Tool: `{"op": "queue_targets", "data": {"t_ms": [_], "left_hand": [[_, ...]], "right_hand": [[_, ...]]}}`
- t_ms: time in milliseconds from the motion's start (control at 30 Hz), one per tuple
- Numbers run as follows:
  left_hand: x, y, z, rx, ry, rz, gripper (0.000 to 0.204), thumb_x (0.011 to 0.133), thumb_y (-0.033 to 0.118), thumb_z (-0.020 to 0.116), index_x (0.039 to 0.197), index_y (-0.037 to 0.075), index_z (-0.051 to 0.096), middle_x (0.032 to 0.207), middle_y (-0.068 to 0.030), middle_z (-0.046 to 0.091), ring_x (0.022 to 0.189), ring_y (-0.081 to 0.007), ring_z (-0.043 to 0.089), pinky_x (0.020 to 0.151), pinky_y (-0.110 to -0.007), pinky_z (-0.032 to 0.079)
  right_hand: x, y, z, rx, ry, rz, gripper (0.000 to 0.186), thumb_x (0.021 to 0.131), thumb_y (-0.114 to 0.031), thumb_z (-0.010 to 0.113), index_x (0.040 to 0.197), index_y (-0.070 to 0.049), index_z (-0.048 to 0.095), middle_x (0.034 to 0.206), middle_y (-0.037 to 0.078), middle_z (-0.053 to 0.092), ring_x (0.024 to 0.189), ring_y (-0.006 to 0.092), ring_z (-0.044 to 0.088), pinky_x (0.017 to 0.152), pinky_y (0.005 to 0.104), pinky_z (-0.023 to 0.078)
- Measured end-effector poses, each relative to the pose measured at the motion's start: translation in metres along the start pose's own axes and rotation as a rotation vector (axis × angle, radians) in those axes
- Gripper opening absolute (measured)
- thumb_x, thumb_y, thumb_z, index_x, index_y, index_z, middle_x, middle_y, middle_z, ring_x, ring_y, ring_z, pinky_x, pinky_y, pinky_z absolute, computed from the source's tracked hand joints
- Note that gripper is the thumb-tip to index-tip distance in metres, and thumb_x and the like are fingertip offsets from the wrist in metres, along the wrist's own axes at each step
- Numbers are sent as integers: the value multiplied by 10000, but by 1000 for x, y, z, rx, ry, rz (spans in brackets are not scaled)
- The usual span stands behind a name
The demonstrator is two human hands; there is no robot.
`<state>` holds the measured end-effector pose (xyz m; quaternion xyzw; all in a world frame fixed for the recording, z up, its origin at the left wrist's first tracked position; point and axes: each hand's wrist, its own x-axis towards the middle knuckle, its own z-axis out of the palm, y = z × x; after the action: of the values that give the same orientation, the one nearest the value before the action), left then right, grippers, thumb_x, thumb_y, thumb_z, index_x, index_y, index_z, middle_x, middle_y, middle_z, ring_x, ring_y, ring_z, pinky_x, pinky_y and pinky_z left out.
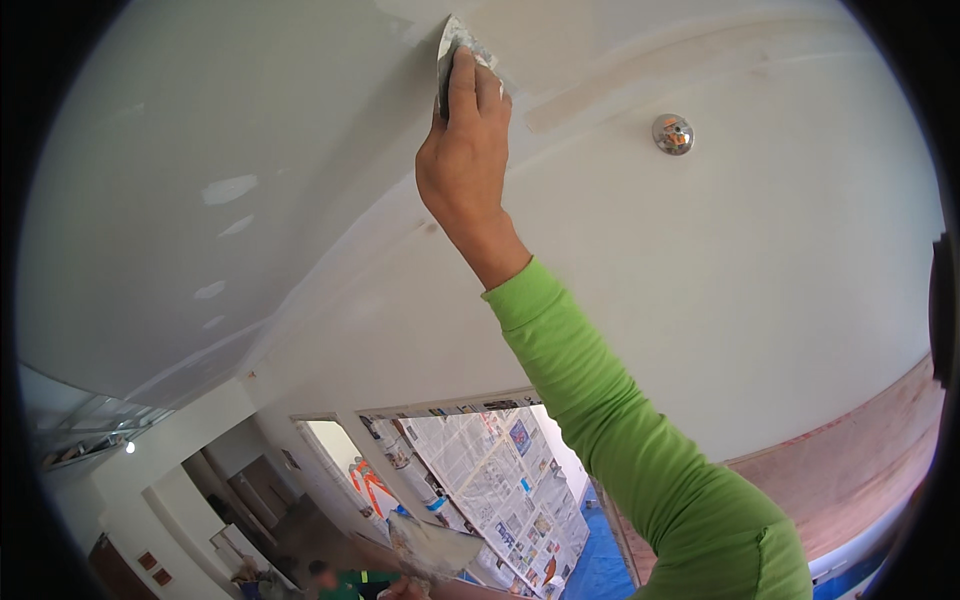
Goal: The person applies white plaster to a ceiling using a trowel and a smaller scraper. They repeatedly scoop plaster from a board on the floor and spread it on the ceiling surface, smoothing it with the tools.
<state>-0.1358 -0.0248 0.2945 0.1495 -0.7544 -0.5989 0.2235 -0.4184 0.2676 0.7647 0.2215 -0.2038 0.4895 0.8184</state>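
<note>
My right arm, in a green sleeve, reaches up to the ceiling. My right hand (465,165) is closed around a putty knife (447,42), its blade smeared with pale filler and lying against the ceiling near the wall joint. The fingers press along the back of the blade, and the handle is hidden in the palm. Low in the view, my left hand (408,588) shows only in part at the lower edge. It grips a wide putty knife (432,545) with a broad, filler-smeared blade.
A round chrome fitting (673,134) sticks out of the white wall. Filler patches (229,190) dot the ceiling. Below, newspaper sheets (500,480) cover a panel beside blue sheeting (600,540). A person in green (345,582) is lower down. Bare boarding (850,470) runs along the right.
</note>
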Motion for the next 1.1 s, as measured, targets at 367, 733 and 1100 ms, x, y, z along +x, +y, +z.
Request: {"op": "queue_targets", "data": {"t_ms": [367,733,1100], "left_hand": [[9,38,22,-653,141,111,303,971,262,762,1130,30,649,853,-92,688,671,-198,690,490,-309,546],[-16,59,50,-550,4,73,364,1074,289,613,1206,-49,628,630,-91,599,436,-98,481,385,-232,330],[-29,-9,77,151,576,316,210,1065,176,659,1156,-9,704,722,-54,616,568,-100,527,515,-262,396]], "right_hand": [[-111,-69,-145,935,-832,504,478,983,129,531,1440,12,612,1410,206,670,1336,379,625,1150,458,480],[-243,-96,-224,1157,-1493,337,815,774,265,482,1475,-125,621,1494,166,626,1355,391,625,1132,441,542],[-303,-92,-309,1141,-1144,2243,437,1057,-82,559,1451,106,537,1301,219,703,1142,308,730,939,440,631]]}}
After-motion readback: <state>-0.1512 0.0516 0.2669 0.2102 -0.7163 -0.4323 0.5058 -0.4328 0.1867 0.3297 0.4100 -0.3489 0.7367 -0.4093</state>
